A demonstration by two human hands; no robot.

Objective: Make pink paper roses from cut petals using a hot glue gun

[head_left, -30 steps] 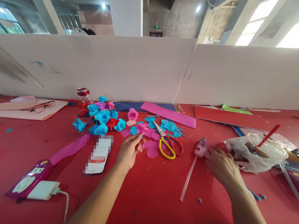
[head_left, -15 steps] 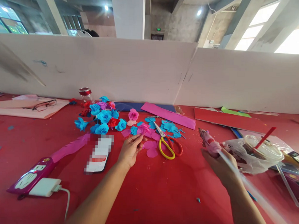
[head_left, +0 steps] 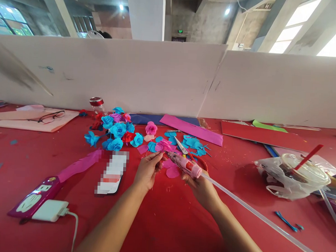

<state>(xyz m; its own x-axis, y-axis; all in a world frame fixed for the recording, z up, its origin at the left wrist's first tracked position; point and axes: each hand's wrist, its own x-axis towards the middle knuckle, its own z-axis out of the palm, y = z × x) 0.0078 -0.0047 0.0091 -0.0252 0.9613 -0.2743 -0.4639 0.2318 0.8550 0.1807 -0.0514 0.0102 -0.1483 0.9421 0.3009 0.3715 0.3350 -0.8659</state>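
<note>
My left hand (head_left: 147, 171) is closed in a pinch on a pink paper flower (head_left: 164, 143), held above the red table. My right hand (head_left: 201, 188) is wrapped round a pink hot glue gun (head_left: 192, 168), whose nozzle reaches close to the fingertips of my left hand and the flower's base. I cannot tell whether the nozzle touches. A long clear glue stick (head_left: 242, 203) runs out of the gun's back toward the lower right. Loose pink petals (head_left: 172, 171) lie under the gun. Behind it are scissors (head_left: 180, 145), their handles partly hidden.
Blue, red and purple paper flowers (head_left: 118, 131) stand clustered at the back left, near a phone (head_left: 111, 177) and a power bank (head_left: 48, 210). Blue petals (head_left: 193, 142) and a pink paper strip (head_left: 192, 130) lie behind my hands. A bagged cup (head_left: 295, 174) stands at right.
My right hand has brought the glue gun leftward from beside the cup to the flower in my left hand. The left hand keeps its pinch almost in place.
</note>
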